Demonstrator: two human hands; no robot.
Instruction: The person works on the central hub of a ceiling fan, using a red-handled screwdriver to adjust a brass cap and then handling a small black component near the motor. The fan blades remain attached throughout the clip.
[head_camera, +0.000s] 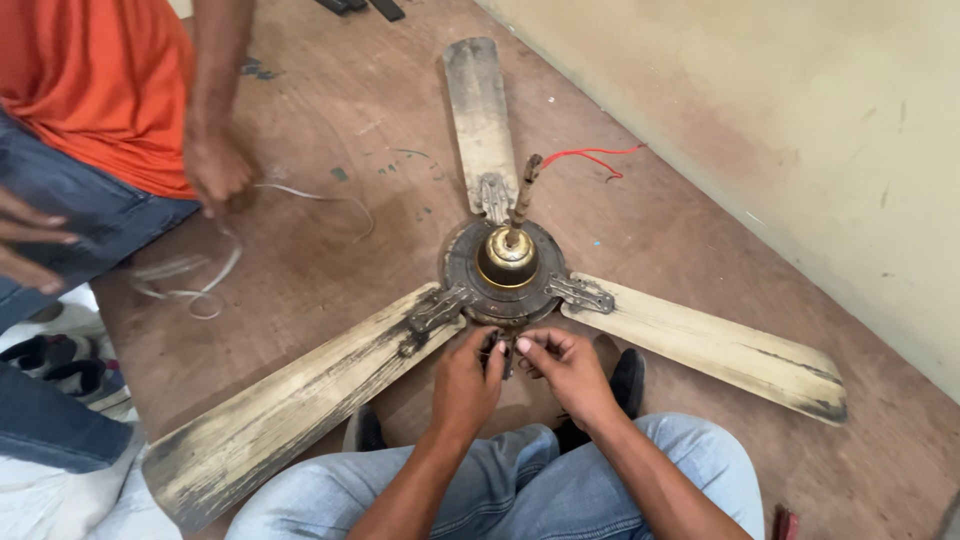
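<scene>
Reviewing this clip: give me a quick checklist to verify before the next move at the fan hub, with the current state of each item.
1. Both hands at the hub: left hand and right hand meet at the motor housing near edge: ok.
2. What the fingertips pinch: cannot tell, too small.
3. Three blades lying flat on the floor: ok.
4. Red wire away from the hands: ok.
5. Other person's hand with white wire, apart from the hub: ok.

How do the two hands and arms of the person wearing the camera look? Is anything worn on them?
Both forearms are bare: no sleeve shows up to the bottom edge of the picture. The left hand and the right hand wear no gloves, and no ring, watch or bracelet can be seen. The fingernails are short. The person wears light blue jeans.
</scene>
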